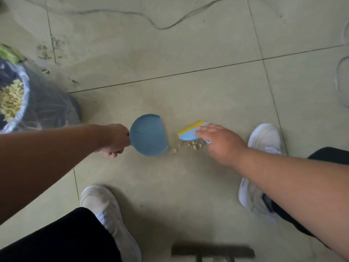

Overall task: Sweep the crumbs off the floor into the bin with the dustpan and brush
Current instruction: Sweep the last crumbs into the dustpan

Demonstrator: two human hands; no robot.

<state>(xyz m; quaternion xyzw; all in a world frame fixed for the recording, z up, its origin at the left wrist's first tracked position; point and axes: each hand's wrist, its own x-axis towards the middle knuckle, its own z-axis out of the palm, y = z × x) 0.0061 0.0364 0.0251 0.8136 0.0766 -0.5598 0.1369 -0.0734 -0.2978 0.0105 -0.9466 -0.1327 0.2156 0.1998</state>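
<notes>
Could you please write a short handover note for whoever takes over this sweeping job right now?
Left hand grips the handle of the blue dustpan, held at the floor, its open edge facing the crumbs.
Right hand lies on the blue brush, fingers straight; its yellow bristles point away from the person.
Crumbs lie in a small pile between dustpan and brush.
Bin, lined with a bag, stands to the left.
Done: crumbs gathered. Left: sweep them into the dustpan and tip it into the bin.
</notes>
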